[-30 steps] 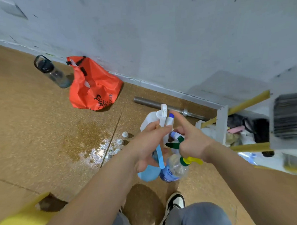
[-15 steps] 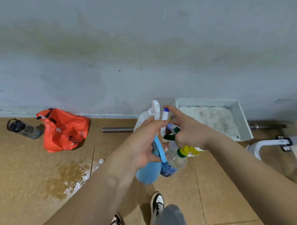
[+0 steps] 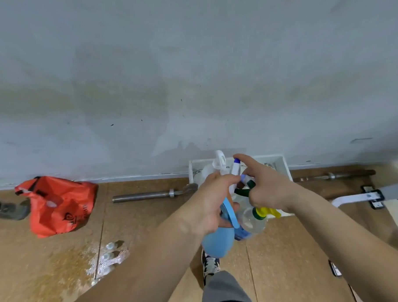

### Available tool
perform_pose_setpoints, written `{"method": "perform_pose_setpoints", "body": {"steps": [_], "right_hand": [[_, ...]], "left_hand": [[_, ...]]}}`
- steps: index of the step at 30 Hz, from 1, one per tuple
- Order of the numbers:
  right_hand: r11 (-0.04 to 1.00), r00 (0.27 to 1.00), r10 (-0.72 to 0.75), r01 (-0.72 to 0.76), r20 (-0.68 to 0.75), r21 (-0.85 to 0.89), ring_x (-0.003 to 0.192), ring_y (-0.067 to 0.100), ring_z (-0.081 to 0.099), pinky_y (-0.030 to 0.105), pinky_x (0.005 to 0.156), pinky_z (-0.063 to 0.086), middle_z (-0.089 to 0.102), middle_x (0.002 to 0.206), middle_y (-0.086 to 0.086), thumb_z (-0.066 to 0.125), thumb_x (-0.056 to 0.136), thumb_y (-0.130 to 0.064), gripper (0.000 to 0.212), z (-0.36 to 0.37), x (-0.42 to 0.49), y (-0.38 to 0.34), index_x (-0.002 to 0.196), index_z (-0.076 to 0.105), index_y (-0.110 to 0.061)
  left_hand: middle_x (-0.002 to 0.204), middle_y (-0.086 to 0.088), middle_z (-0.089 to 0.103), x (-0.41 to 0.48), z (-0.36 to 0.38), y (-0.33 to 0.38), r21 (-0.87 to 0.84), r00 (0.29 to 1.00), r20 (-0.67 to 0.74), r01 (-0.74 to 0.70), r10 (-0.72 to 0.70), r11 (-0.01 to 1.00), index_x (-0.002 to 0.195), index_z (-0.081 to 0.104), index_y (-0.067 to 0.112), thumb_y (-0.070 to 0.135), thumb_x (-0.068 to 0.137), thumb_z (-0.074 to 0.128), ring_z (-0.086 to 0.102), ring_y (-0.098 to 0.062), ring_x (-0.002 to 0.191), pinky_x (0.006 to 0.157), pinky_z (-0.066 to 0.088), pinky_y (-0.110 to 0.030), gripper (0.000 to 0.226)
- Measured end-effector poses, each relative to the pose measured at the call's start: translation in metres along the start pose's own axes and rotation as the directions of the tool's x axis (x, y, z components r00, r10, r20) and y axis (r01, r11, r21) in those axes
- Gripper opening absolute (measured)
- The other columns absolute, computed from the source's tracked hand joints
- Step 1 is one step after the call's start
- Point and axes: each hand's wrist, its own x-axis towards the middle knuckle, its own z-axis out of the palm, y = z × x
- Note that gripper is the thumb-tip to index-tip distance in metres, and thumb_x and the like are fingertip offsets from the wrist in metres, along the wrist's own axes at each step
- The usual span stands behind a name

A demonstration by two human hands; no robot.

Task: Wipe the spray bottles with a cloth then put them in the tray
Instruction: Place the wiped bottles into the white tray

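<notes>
Both hands carry a bunch of spray bottles in front of me, above the floor. My left hand (image 3: 215, 201) grips a blue bottle (image 3: 217, 242) with a light blue trigger, and a white spray head (image 3: 220, 159) sticks up above it. My right hand (image 3: 267, 191) grips bottles by their heads: a clear bottle (image 3: 252, 220) with a yellow and green nozzle, and a dark green trigger; its index finger points out over a blue-tipped nozzle. A white tray (image 3: 285, 167) lies on the floor against the wall, just beyond the hands. No cloth is visible.
An orange plastic bag (image 3: 59, 207) lies on the floor at left, beside a dark bottle (image 3: 6, 210). A metal bar (image 3: 149, 195) runs along the wall. A wet patch with small caps (image 3: 111, 255) spreads at lower left. My shoe (image 3: 210, 264) is below the bottles.
The view swung right and up toward the wall. The white tray came into sight and now lies just behind the bottles. Both hands keep the same hold on the bunch.
</notes>
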Motion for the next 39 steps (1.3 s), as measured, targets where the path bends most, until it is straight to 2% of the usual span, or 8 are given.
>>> {"method": "perform_pose_setpoints", "body": {"steps": [4, 13, 19, 23, 28, 31, 34, 39], "right_hand": [[0.998, 1.000, 0.007, -0.008, -0.017, -0.058, 0.097, 0.010, 0.061, 0.028, 0.082, 0.054, 0.062, 0.114, -0.007, 0.055, 0.076, 0.002, 0.098, -0.022, 0.033, 0.033, 0.157, 0.024, -0.043], [0.996, 0.999, 0.009, -0.005, 0.041, -0.089, 0.092, 0.018, 0.054, 0.022, 0.068, 0.044, 0.054, 0.142, 0.002, 0.053, 0.077, 0.002, 0.092, -0.040, 0.099, 0.071, 0.158, 0.032, -0.037], [0.995, 1.000, -0.019, 0.020, 0.005, -0.093, 0.088, 0.017, 0.050, 0.017, 0.056, 0.034, 0.052, 0.143, -0.002, 0.055, 0.077, 0.001, 0.094, -0.032, 0.124, 0.081, 0.160, 0.028, -0.036], [1.000, 0.999, -0.027, 0.027, -0.035, -0.010, 0.075, 0.003, 0.050, 0.019, 0.056, 0.036, 0.051, 0.138, -0.007, 0.055, 0.079, 0.003, 0.092, -0.026, 0.132, 0.086, 0.158, 0.032, -0.038], [0.997, 0.997, -0.060, 0.062, -0.039, 0.053, 0.110, 0.020, 0.055, 0.032, 0.079, 0.055, 0.041, 0.133, -0.008, 0.062, 0.078, 0.008, 0.098, -0.027, 0.142, 0.089, 0.161, 0.026, -0.030], [0.998, 0.999, -0.039, 0.039, -0.004, 0.057, 0.107, 0.016, 0.056, 0.026, 0.071, 0.057, 0.034, 0.133, -0.007, 0.069, 0.077, 0.006, 0.104, -0.025, 0.144, 0.096, 0.162, 0.020, -0.028], [0.995, 0.999, -0.038, 0.038, -0.006, 0.088, 0.114, 0.017, 0.056, 0.027, 0.074, 0.056, 0.032, 0.140, -0.005, 0.076, 0.078, -0.002, 0.106, -0.021, 0.146, 0.104, 0.163, 0.018, -0.029], [0.994, 0.992, -0.021, 0.034, -0.121, 0.104, 0.141, 0.017, 0.032, 0.034, 0.110, 0.039, 0.022, 0.144, -0.010, 0.092, 0.073, -0.033, 0.124, -0.022, 0.144, 0.112, 0.165, 0.010, -0.027]], "left_hand": [[0.095, -0.010, 0.063, 0.050, 0.027, 0.008, -0.031, 0.999, -0.034, 0.042, -0.043, 0.999, 0.120, 0.059, 0.029, 0.034, 0.090, 0.070, 0.062, -0.028, 0.082, 0.089, 0.057, -0.058, 0.033], [0.091, -0.009, 0.056, 0.113, 0.039, 0.013, -0.010, 0.985, -0.147, 0.092, -0.092, 0.996, 0.118, 0.055, 0.024, 0.022, 0.092, 0.069, 0.058, -0.025, 0.073, 0.087, 0.057, -0.054, 0.030], [0.093, -0.009, 0.058, 0.137, 0.020, 0.018, 0.049, 0.973, -0.232, 0.000, 0.012, 0.999, 0.118, 0.056, 0.025, 0.023, 0.092, 0.072, 0.058, -0.027, 0.081, 0.090, 0.057, -0.056, 0.029], [0.097, -0.011, 0.062, 0.141, 0.010, 0.015, 0.036, 0.968, -0.241, -0.059, 0.066, 0.998, 0.113, 0.060, 0.029, 0.003, 0.092, 0.063, 0.063, -0.027, 0.085, 0.082, 0.061, -0.055, 0.033], [0.122, -0.008, 0.062, 0.144, 0.004, -0.011, 0.060, 0.906, -0.375, -0.190, 0.199, 0.980, 0.137, 0.048, 0.040, -0.012, 0.087, 0.060, 0.067, -0.029, 0.099, 0.062, 0.058, -0.034, 0.073], [0.123, -0.005, 0.063, 0.143, 0.006, -0.022, 0.142, 0.870, -0.404, -0.243, 0.281, 0.960, 0.157, 0.025, 0.042, -0.002, 0.093, 0.067, 0.068, -0.025, 0.096, 0.057, 0.060, -0.031, 0.088], [0.117, -0.004, 0.062, 0.143, 0.010, -0.027, 0.190, 0.853, -0.416, -0.258, 0.315, 0.947, 0.154, 0.031, 0.039, 0.000, 0.094, 0.068, 0.068, -0.027, 0.100, 0.056, 0.061, -0.032, 0.080], [0.101, 0.009, 0.062, 0.140, 0.014, -0.024, 0.168, 0.819, -0.491, -0.246, 0.297, 0.955, 0.154, 0.032, 0.034, 0.004, 0.095, 0.069, 0.067, -0.018, 0.094, 0.051, 0.056, -0.024, 0.076]]}}
